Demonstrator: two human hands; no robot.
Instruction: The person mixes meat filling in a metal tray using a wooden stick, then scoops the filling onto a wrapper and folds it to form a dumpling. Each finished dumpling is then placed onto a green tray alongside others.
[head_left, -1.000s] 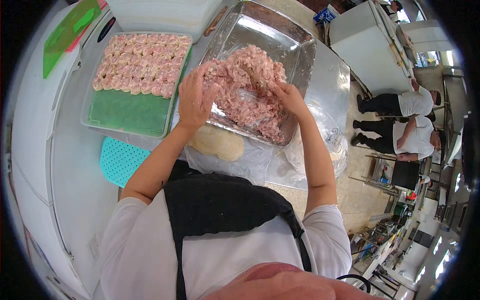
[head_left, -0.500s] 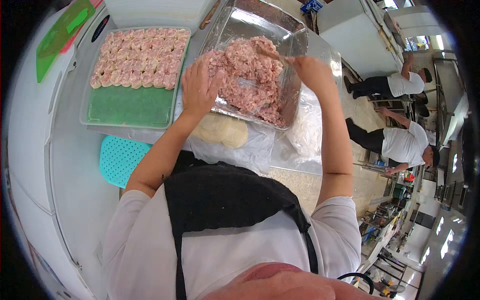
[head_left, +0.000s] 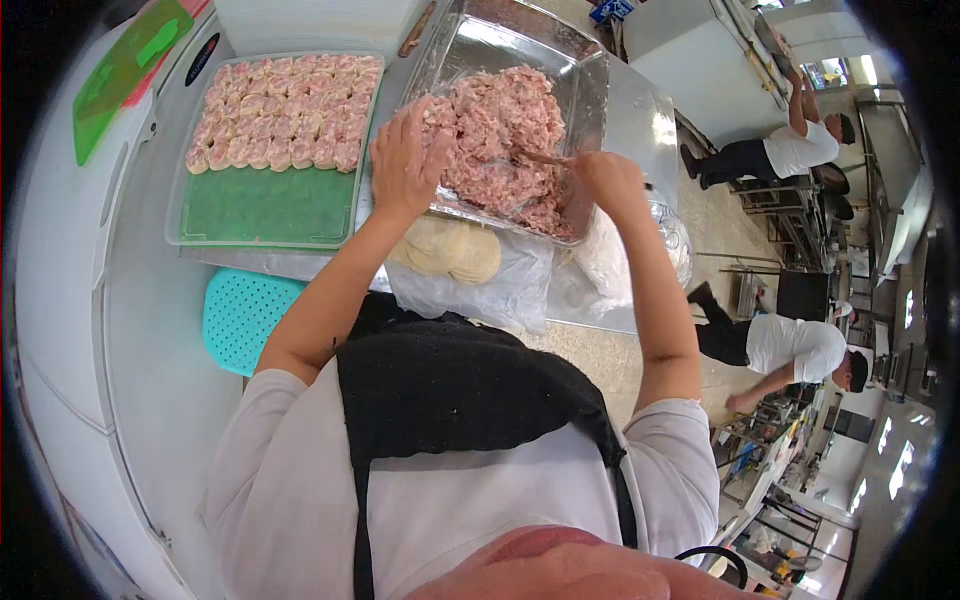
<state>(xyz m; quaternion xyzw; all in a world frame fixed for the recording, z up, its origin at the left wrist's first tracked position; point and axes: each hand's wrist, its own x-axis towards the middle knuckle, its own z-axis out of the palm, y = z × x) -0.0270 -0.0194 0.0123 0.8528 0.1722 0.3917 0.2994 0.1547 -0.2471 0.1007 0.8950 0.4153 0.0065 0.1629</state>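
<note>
Pink minced meat [head_left: 505, 125] lies heaped in a deep rectangular metal tray [head_left: 590, 95]. My right hand [head_left: 610, 185] is closed around a narrow brown spatula [head_left: 545, 158]; its front end is sunk in the meat and hidden. Over the near left corner of the tray, my left hand [head_left: 405, 165] curls its fingers at the rim, beside the meat; its palm is out of sight. To the left is a clear plastic tray [head_left: 265, 245] with a green base, holding rows of meat-filled dumplings [head_left: 280, 110]. Round pale dough wrappers [head_left: 450, 250] are stacked just below my left wrist.
Clear plastic bags [head_left: 605, 260] lie by my right forearm. A turquoise perforated stool [head_left: 245, 320] stands below the table's left edge. Another brown flat tool [head_left: 417, 30] lies behind the metal tray. Two people [head_left: 800, 345] [head_left: 800, 155] are in the kitchen to the right.
My right hand has moved down and slightly left with the spatula, and the meat is more gathered, its gap closed. My left hand stays at the rim. The people at right have shifted.
</note>
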